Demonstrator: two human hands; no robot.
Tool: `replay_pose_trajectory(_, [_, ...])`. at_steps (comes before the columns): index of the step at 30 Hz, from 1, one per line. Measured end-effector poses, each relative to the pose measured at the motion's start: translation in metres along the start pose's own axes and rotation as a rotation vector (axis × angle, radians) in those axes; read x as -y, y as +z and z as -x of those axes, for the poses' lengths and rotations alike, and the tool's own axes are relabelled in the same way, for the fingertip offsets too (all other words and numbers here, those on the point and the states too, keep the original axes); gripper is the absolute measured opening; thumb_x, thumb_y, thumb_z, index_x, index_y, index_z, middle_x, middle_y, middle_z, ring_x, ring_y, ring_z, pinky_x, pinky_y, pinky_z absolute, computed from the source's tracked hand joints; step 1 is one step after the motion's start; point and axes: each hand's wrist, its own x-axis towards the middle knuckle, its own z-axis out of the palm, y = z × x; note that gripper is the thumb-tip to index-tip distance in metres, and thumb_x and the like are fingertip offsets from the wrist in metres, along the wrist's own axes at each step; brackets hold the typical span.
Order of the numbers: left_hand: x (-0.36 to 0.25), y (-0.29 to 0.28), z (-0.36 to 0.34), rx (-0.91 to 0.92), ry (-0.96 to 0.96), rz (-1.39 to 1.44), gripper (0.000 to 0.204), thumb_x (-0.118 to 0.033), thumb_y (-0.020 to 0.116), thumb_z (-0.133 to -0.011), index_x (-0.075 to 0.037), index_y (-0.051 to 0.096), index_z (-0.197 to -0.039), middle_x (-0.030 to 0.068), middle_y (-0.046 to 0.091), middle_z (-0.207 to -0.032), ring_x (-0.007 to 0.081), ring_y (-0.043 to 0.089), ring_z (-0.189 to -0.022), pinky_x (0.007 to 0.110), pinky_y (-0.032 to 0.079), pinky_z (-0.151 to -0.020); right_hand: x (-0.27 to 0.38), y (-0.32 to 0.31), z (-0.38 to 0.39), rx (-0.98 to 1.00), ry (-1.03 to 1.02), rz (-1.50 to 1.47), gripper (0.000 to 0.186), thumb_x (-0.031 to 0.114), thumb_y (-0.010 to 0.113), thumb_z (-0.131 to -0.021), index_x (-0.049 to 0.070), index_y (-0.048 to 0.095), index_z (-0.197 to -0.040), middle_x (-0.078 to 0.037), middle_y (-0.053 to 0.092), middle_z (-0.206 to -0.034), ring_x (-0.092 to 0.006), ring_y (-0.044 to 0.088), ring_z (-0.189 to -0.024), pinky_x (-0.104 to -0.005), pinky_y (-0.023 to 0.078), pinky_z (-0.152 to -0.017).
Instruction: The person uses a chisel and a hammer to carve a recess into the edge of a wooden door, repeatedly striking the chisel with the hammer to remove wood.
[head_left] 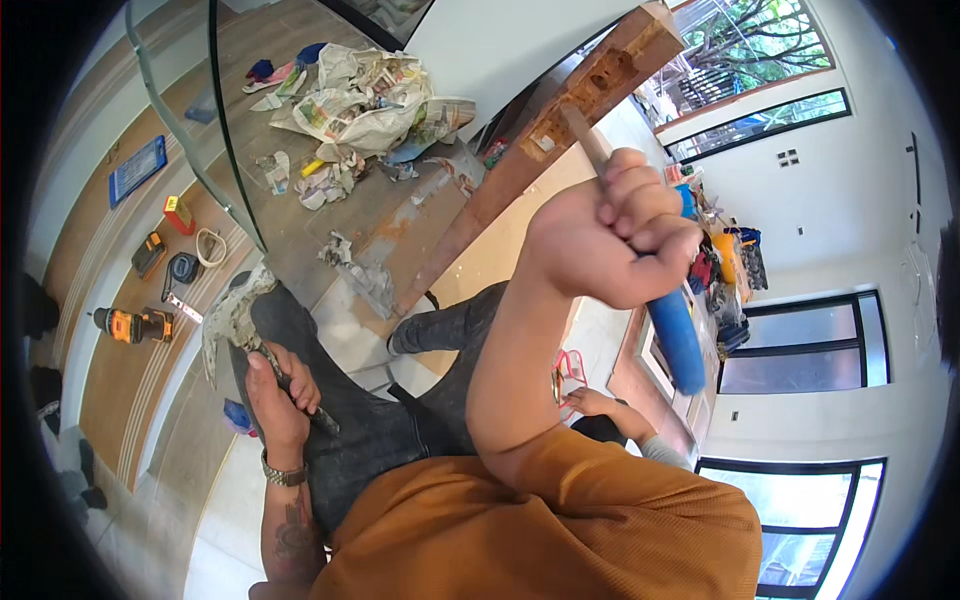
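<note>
My right hand (625, 235) is closed round a blue-handled tool (672, 342), raised at chest height. Its flat metal blade (590, 140) reaches toward, or overlaps in view, a slanting timber beam (520, 170) with rough rectangular cut-outs; I cannot tell whether they touch. Low on the left, my left hand (280, 390) grips the dark handle of a tool with a pale, crusted head (235, 305), held by my thigh.
Crumpled paper (350, 105) lies beside a glass panel (190, 130). Left steps (140, 400) hold a drill (135, 323), tape measure (182, 268) and other items. A co-worker's hand (590, 400) shows beyond my right arm. Assorted gear (725, 260) is piled by the far wall.
</note>
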Motion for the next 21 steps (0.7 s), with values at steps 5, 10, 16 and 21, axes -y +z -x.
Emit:
replay_pose_trajectory(5, [0.001,-0.007,0.007,0.032,-0.026,0.047,0.049,-0.058,0.038,-0.101,-0.011,0.041,-0.085,-0.0014,0.035,-0.057,0.0077,0.031,-0.04,0.023,0.03,-0.035,0.008,-0.022,0.034,0.229,-0.029,0.235,0.033,0.015,0.037,-0.094,0.013,0.026,-0.063,0.0,0.027,-0.054,-0.0111,0.024,-0.05,-0.0323,0.029,-0.057])
replay_pose_trajectory(10, [-0.005,-0.002,0.006,0.029,-0.006,0.04,0.05,-0.057,0.041,-0.1,-0.01,0.042,-0.084,-0.0005,0.038,-0.059,0.008,0.034,-0.043,0.023,0.032,-0.038,0.031,-0.003,-0.003,0.211,-0.035,0.069,0.035,0.018,0.035,-0.098,0.014,0.027,-0.064,0.001,0.025,-0.055,-0.0105,0.021,-0.049,-0.031,0.027,-0.057])
replay_pose_trajectory(16, [-0.008,0.008,0.014,0.059,0.063,-0.176,0.04,-0.045,0.044,-0.103,-0.006,0.05,-0.093,0.0008,0.044,-0.063,0.0086,0.038,-0.046,0.022,0.033,-0.042,0.057,-0.033,0.016,0.167,0.616,0.188,0.03,0.016,0.048,-0.097,0.011,0.037,-0.07,0.001,0.034,-0.058,-0.011,0.03,-0.05,-0.0295,0.031,-0.053])
replay_pose_trajectory(21, [-0.022,0.062,0.029,0.292,0.295,-0.782,0.019,-0.011,0.057,-0.095,0.002,0.058,-0.11,0.0077,0.063,-0.076,0.0179,0.061,-0.065,0.031,0.048,-0.061,0.102,-0.095,0.062,0.132,1.388,0.141,0.017,0.017,0.059,-0.094,0.003,0.056,-0.084,-0.004,0.05,-0.07,-0.015,0.047,-0.063,-0.0304,0.041,-0.06])
